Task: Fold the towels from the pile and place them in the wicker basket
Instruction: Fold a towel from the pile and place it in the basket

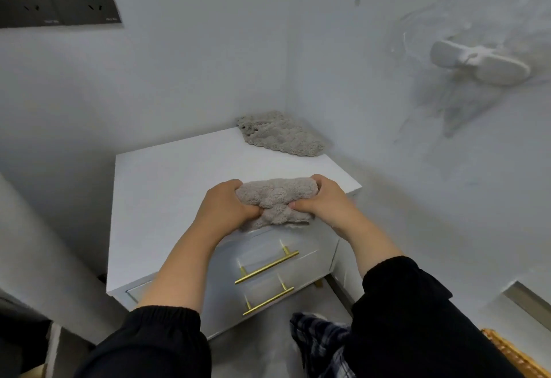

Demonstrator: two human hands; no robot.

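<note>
Towel (pixel 277 196), grey and bunched, is held up over the front edge of the white cabinet (pixel 167 187). We see the left hand (pixel 228 203) curled tight round its left end and the right hand (pixel 323 199) curled round its right end, thumb pressed into the cloth. A second grey towel (pixel 281 134) lies at the cabinet's back corner, well apart. An edge of the wicker basket (pixel 512 354) shows at bottom right.
</note>
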